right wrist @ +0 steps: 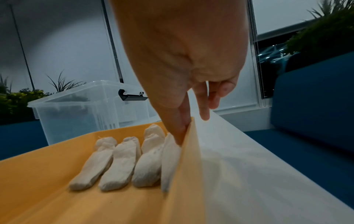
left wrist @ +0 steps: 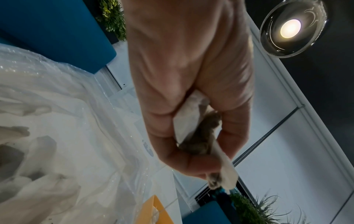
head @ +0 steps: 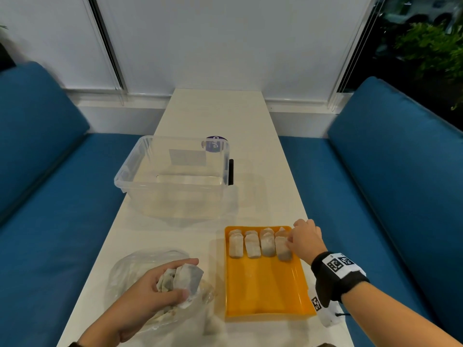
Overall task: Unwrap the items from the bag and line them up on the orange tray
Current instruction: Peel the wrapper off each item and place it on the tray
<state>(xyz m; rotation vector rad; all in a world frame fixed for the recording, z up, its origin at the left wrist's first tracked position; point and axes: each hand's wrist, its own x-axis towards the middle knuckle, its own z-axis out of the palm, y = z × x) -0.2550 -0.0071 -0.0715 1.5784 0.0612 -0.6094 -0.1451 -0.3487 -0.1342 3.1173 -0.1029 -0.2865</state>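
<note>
Left grip [head: 160, 284] clutches tea bags [head: 183, 281]; right grip [head: 304, 242] fingers touch tray's [head: 265, 294] rightmost bag [head: 283, 249].

dim, soft-focus views; glaring ceiling lamp [left wrist: 290, 28]

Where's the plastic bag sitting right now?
In the head view the plastic bag lies on the white table at near left, under the left hand, just left of the orange tray.
</note>
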